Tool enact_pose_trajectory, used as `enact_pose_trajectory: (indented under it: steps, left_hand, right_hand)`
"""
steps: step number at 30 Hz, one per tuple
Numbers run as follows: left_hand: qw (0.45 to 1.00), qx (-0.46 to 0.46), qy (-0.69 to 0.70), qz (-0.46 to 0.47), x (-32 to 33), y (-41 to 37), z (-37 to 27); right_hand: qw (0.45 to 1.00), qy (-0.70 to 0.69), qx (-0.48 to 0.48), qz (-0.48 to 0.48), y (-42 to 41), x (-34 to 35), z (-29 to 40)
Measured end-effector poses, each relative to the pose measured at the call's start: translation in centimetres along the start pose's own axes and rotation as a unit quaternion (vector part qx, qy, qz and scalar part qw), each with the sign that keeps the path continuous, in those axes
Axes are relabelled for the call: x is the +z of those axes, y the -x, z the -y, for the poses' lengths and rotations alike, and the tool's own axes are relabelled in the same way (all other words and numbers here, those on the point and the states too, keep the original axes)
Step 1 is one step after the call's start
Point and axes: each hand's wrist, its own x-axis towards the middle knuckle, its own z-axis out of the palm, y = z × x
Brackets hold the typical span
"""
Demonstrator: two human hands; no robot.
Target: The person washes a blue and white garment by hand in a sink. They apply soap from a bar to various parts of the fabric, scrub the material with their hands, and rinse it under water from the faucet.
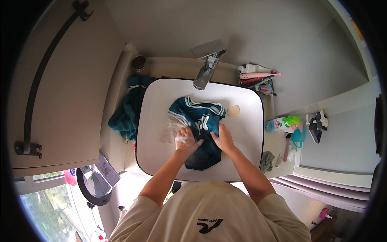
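Observation:
A wet dark teal garment (202,154) with white striped trim and white markings lies bunched in a white washbasin (248,151). Soapy suds coat my left hand (185,139), which is closed on the garment's left side. My right hand (223,137) pinches a fold at the right, thumb on top. A cream-coloured bar of soap (233,110) rests on the basin floor beyond my right hand. Slightly blurred, murky water shows left of the cloth. The garment's underside and the drain are hidden.
Over the far rim juts a chrome faucet (205,71). Another teal garment (130,109) is heaped left of the basin. To the right stand a pump bottle (276,124), a teal cup (298,137) and a grey cloth (267,161). Toiletries including a pink electric toothbrush (255,75) lie behind.

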Motion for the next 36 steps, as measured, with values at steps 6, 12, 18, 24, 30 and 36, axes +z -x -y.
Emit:
enact_pose_trajectory:
  steps: [6, 12, 18, 24, 30, 36]
  left_hand:
    - [0.981, -0.038, 0.188, -0.006, -0.7, -0.7, 1.0]
    - [0.921, -0.074, 0.271, -0.271, -2.8, -0.3, 6.2]
    - [0.99, -0.013, 0.118, 0.075, -2.0, 3.9, 5.7]
    - [0.972, -0.006, 0.158, 0.174, -0.6, 3.8, 1.9]
    - [0.804, -0.165, 0.572, -0.012, -0.1, 2.9, 2.3]
    - [0.29, -0.145, 0.939, 0.118, -7.2, 4.6, 3.1]
  right_hand:
    - [0.989, -0.142, 0.024, -0.041, -2.3, -3.0, -2.9]
    - [0.995, 0.046, 0.082, -0.018, -1.4, -8.4, 2.4]
    - [0.957, 0.206, -0.055, -0.198, 1.5, -5.0, 3.3]
    - [0.897, 0.173, 0.229, 0.336, 3.2, -4.8, 4.6]
    - [0.985, 0.167, -0.036, 0.008, 4.2, -2.3, 1.3]
    - [0.947, -0.257, 0.152, 0.115, 4.2, 2.6, 1.7]
